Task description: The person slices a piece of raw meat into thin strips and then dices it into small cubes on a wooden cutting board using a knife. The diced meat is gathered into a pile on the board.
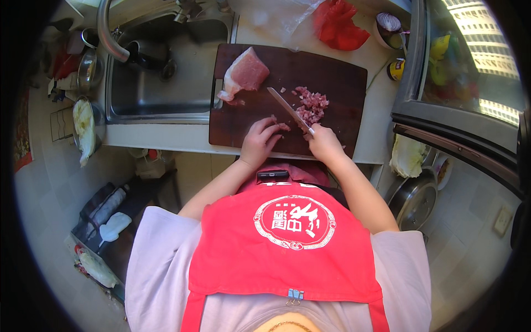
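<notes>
On a dark brown cutting board (290, 62), my right hand (325, 143) grips a kitchen knife (288, 108) by its handle, the blade pointing up and to the left. Small cut bits of raw meat (313, 103) lie in a heap along the right side of the blade. My left hand (259, 139) rests at the board's near edge, fingers curled at a small strip of raw meat (283, 126); whether the fingers grip it is not plain. A larger piece of raw meat (249, 72) with a pale fatty side lies at the board's upper left.
A stainless steel sink (166, 95) with a faucet (108, 33) adjoins the board on the left. Beyond the board lie a clear plastic bag (278, 18) and a red plastic bag (340, 27). A bowl with cut onion (388, 23) and an open window frame (456, 108) are on the right.
</notes>
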Motion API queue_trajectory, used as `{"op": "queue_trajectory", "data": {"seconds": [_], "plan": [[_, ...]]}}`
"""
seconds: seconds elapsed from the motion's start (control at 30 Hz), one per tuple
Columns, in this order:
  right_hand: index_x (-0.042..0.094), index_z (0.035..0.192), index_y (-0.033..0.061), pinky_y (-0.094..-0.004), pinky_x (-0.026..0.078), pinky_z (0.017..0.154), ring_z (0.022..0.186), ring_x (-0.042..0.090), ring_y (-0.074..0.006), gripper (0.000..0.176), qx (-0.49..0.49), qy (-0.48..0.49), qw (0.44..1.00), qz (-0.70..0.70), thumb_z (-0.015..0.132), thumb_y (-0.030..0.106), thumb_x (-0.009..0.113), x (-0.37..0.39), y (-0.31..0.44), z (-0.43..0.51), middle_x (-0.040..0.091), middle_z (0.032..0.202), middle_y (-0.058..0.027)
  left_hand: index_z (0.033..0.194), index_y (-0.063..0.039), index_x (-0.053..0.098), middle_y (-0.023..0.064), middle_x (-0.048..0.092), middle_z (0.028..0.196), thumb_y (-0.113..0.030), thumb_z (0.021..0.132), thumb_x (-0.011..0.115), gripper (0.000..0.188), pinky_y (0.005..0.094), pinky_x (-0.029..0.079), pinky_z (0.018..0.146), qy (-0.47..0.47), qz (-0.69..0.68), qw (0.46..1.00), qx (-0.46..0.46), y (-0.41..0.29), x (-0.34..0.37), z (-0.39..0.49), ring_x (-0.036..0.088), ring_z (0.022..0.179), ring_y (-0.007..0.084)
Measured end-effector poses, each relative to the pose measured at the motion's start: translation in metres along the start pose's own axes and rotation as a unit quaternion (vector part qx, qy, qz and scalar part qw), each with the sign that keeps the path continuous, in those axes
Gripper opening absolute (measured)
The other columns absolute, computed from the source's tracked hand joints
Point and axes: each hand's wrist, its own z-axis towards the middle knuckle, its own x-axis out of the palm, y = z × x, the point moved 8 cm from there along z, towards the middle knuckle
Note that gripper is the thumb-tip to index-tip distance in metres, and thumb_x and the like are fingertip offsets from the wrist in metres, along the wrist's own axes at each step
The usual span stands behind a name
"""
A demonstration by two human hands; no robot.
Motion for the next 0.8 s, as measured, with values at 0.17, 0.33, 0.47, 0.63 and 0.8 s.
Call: {"op": "queue_trajectory", "data": {"seconds": [0.17,0.33,0.47,0.63,0.8], "plan": [[0.059,0.094,-0.0002,-0.0581,0.053,0.074,0.082,0.067,-0.0485,0.014,-0.001,0.045,0.994,-0.103,0.089,0.012,0.061,0.013,0.001,-0.03,0.068,0.084,-0.0284,0.097,-0.004,0.065,0.0131,0.064,0.104,-0.001,0.08,0.07,0.017,0.041,0.053,0.079,-0.021,-0.041,0.998,-0.03,0.009,0.012,-0.009,0.064,0.094,0.0342],[0.058,0.095,-0.0016,-0.0561,0.055,0.074,0.081,0.068,-0.0478,0.013,0.023,0.037,0.993,-0.107,0.088,0.009,0.061,0.021,-0.001,-0.037,0.069,0.083,-0.0285,0.096,-0.004,0.065,0.0125,0.065,0.101,0.001,0.078,0.07,0.019,0.042,0.054,0.077,-0.043,-0.023,0.999,-0.014,0.007,0.018,-0.008,0.063,0.093,0.0343],[0.057,0.099,-0.0028,-0.0549,0.056,0.076,0.084,0.069,-0.046,0.015,0.04,0.055,0.991,-0.117,0.087,0.006,0.059,0.025,0.001,-0.031,0.07,0.089,-0.028,0.097,-0.003,0.067,0.0135,0.066,0.101,0.0,0.078,0.069,0.02,0.0425,0.054,0.08,-0.021,0.003,1.0,-0.002,0.003,0.022,-0.005,0.064,0.095,0.035],[0.057,0.103,-0.004,-0.0525,0.056,0.08,0.09,0.069,-0.0444,0.02,0.024,0.06,0.993,-0.102,0.085,0.003,0.06,0.044,0.026,0.008,0.069,0.097,-0.0292,0.099,-0.003,0.068,0.014,0.066,0.105,0.0,0.078,0.069,0.022,0.0435,0.054,0.084,0.026,0.021,0.999,-0.02,0.008,0.027,-0.002,0.063,0.099,0.0365],[0.065,0.094,-0.0024,-0.0522,0.052,0.082,0.094,0.066,-0.0464,0.017,-0.05,0.037,0.998,0.032,0.086,0.013,0.067,0.031,0.001,0.024,0.068,0.092,-0.0294,0.1,-0.003,0.069,0.0145,0.066,0.107,-0.002,0.08,0.069,0.02,0.042,0.054,0.085,0.039,-0.015,0.999,0.008,-0.003,0.017,-0.001,0.063,0.1,0.0346]]}}
